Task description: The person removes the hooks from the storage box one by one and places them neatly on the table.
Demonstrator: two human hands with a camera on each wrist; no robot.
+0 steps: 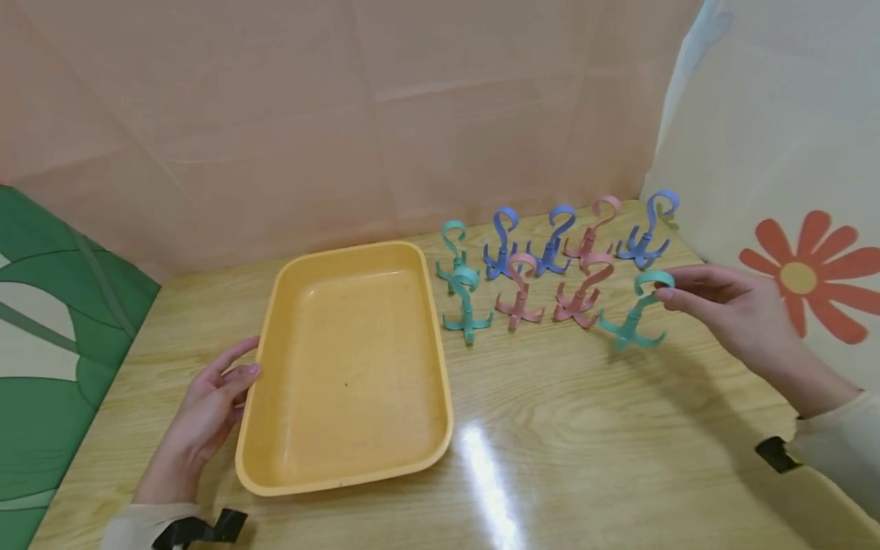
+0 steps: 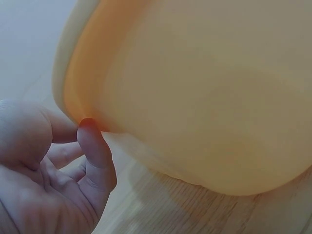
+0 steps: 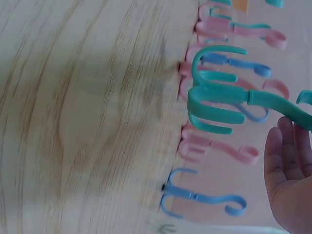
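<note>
My right hand [image 1: 745,321] pinches the upper curve of a teal claw-shaped hook hanger [image 1: 631,325], holding it upright just above the wooden table. In the right wrist view its prongs [image 3: 219,93] show in full, with the fingers [image 3: 290,156] at its curved stem. On the other side, my left hand [image 1: 206,409] grips the left rim of a yellow plastic tray [image 1: 440,367], thumb at the edge. A fingertip [image 2: 89,129] meets the tray wall in the left wrist view. Nearest the held hanger stands a pink hook hanger [image 1: 577,305].
More hook hangers stand in two rough rows right of the tray: a teal one [image 1: 467,313], a pink one [image 1: 520,302], a blue one [image 1: 502,256] and others. A pink cloth [image 1: 275,137] backs the table [image 1: 564,443]; a flower-printed cloth [image 1: 797,279] hangs at right.
</note>
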